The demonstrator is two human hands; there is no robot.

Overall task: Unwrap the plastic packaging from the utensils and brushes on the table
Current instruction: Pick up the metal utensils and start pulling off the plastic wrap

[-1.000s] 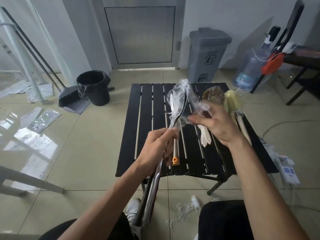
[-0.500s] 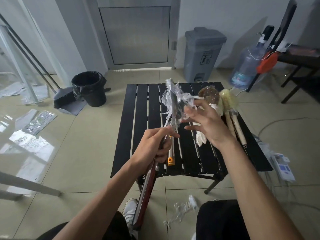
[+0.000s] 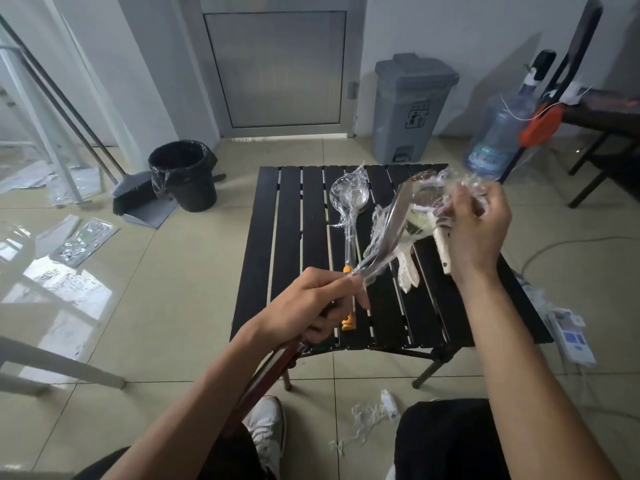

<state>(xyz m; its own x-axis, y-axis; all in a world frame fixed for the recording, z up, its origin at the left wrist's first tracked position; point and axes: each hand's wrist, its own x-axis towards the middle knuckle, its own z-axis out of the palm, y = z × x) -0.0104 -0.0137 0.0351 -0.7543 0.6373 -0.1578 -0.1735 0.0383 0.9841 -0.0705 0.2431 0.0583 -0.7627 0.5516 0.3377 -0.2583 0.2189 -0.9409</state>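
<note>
My left hand (image 3: 311, 303) grips a long metal utensil (image 3: 393, 223) with a dark red handle, held slanting up to the right over the black slatted table (image 3: 287, 237). Clear plastic wrap (image 3: 446, 188) stretches from the utensil's shaft to my right hand (image 3: 476, 223), which pinches the bunched film near the utensil's tip. On the table lies a plastic-wrapped ladle with an orange handle end (image 3: 349, 202). Pale wrapped brush handles (image 3: 441, 251) show partly behind my right hand.
A black bin with a liner (image 3: 183, 174) and a dustpan with broom (image 3: 138, 199) stand at the left. A grey pedal bin (image 3: 412, 105) is behind the table, a water bottle (image 3: 498, 136) at the right. Torn plastic scraps (image 3: 367, 417) lie on the floor.
The utensil's head has swung from upright to slanting right. My right hand has pulled the wrap up and to the right, off the head. The wrapped ladle on the table is now uncovered to view.
</note>
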